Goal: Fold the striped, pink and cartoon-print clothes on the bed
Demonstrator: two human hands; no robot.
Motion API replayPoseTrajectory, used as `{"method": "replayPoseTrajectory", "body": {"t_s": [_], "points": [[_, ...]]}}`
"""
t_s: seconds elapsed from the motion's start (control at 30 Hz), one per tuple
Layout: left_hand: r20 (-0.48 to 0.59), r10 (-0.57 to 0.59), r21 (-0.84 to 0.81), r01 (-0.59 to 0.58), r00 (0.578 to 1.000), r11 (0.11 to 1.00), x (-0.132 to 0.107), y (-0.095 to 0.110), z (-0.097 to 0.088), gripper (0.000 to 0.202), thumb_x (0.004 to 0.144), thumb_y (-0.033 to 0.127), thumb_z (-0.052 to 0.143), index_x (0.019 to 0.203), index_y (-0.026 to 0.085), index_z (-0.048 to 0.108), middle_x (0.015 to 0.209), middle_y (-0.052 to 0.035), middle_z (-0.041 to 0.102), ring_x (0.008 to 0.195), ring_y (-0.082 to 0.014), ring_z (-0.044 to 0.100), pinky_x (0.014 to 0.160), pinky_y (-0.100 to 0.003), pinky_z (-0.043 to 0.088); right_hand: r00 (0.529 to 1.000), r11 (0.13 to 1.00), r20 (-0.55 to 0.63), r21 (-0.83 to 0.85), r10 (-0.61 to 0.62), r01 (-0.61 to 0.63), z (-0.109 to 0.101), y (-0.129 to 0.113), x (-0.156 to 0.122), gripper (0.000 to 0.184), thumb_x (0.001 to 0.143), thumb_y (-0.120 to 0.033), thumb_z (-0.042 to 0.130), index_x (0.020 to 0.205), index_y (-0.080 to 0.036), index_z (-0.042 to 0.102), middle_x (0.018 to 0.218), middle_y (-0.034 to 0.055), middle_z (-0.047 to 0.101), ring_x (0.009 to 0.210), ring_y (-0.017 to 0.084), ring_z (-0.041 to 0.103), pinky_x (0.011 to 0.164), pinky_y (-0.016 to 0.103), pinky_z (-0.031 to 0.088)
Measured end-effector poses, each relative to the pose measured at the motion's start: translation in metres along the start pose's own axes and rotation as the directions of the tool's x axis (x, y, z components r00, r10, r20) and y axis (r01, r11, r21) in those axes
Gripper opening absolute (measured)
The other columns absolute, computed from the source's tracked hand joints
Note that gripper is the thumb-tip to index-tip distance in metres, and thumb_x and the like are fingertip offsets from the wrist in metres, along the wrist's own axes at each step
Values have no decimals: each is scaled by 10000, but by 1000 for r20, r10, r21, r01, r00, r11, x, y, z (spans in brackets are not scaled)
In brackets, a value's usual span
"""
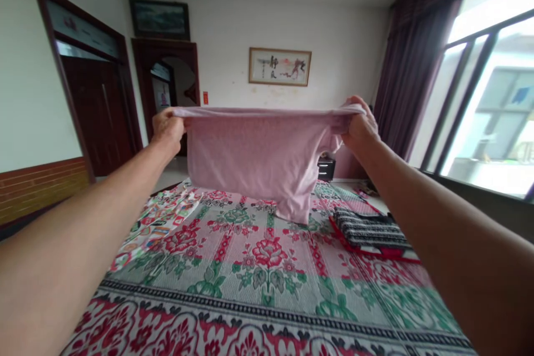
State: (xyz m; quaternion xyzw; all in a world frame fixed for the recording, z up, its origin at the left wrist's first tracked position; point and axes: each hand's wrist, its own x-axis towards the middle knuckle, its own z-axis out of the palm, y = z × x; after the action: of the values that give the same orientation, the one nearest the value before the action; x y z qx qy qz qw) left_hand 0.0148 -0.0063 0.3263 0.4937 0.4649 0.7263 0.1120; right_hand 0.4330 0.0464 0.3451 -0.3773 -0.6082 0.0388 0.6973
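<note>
A pink shirt [254, 150] is stretched sideways in the air between my two hands, its upper edge pulled straight. My left hand [167, 129] is closed around one end of that edge. At the other end, my right hand [359, 122] grips the bunched cloth. What looks like a short sleeve hangs lowest, right of the middle, in front of the far part of the bed. Beneath the shirt spreads a flowered bedspread [267, 253] in red, green and white.
Folded black-and-grey striped clothes [369, 228] lie on the bed at the right, with red cloth under them. A colourful printed cloth [161, 222] lies at the left. Behind stands a dark cabinet [326, 169]; a window [492, 100] is at the right.
</note>
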Motion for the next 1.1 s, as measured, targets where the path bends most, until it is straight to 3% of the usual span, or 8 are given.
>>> {"method": "replayPoseTrajectory", "body": {"t_s": [0.13,0.2,0.3,0.37,0.47,0.57,0.73,1.1], "points": [[47,-4,-139,11,999,990,-33,-45,-11,260,687,164,524,918,123,637,863,-29,698,822,-147,635,737,-282,520,998,992,-12,114,64,-62,-14,5,-35,499,780,-435,386,1264,-332,447,1038,12,660,799,200,576,605,319,460],[110,-44,-25,47,993,999,-57,-81,-23,322,639,185,537,928,143,672,919,-41,709,842,-180,644,729,-291,528,995,991,-10,95,101,-99,-25,13,-76,494,726,-330,387,1195,-247,518,1030,39,655,750,179,579,591,300,447],[261,-151,345,53,954,937,-95,-136,-47,388,641,223,501,973,187,699,892,-21,726,831,-209,655,739,-311,521,969,989,218,-121,113,-88,-46,28,-147,413,658,-246,389,982,-190,638,898,40,673,742,182,578,616,281,440],[363,-184,507,-28,913,861,-118,-167,-62,366,634,234,494,924,213,717,925,-5,732,903,-223,652,807,-308,500,893,965,417,-254,167,-62,-61,41,-189,335,609,-218,414,832,-167,660,746,28,659,721,190,568,630,272,438],[492,-244,602,-124,836,789,-148,-198,-74,323,614,247,472,807,227,730,930,5,736,947,-220,651,853,-274,476,700,950,677,-311,226,-7,-75,62,-235,271,584,-179,445,741,-127,660,642,13,611,628,149,532,573,224,393],[494,-298,654,-123,816,746,-171,-212,-79,345,626,267,442,815,225,728,910,0,739,929,-215,657,814,-261,481,594,919,748,-393,296,36,-80,80,-259,210,629,-171,474,701,-108,661,578,-10,554,561,109,471,524,202,339],[332,-279,655,-8,901,756,-195,-225,-84,331,642,284,423,793,218,709,853,-16,737,857,-211,663,746,-256,490,493,903,784,-430,378,-10,-76,87,-271,166,660,-178,487,635,-110,636,551,-14,514,544,106,451,493,200,312],[186,-187,583,45,965,811,-206,-223,-97,308,676,324,461,818,192,700,864,-45,730,863,-227,648,788,-286,480,418,864,767,-494,487,-101,-72,79,-288,167,669,-216,495,667,-124,634,548,-28,493,560,103,453,508,196,314]]}}
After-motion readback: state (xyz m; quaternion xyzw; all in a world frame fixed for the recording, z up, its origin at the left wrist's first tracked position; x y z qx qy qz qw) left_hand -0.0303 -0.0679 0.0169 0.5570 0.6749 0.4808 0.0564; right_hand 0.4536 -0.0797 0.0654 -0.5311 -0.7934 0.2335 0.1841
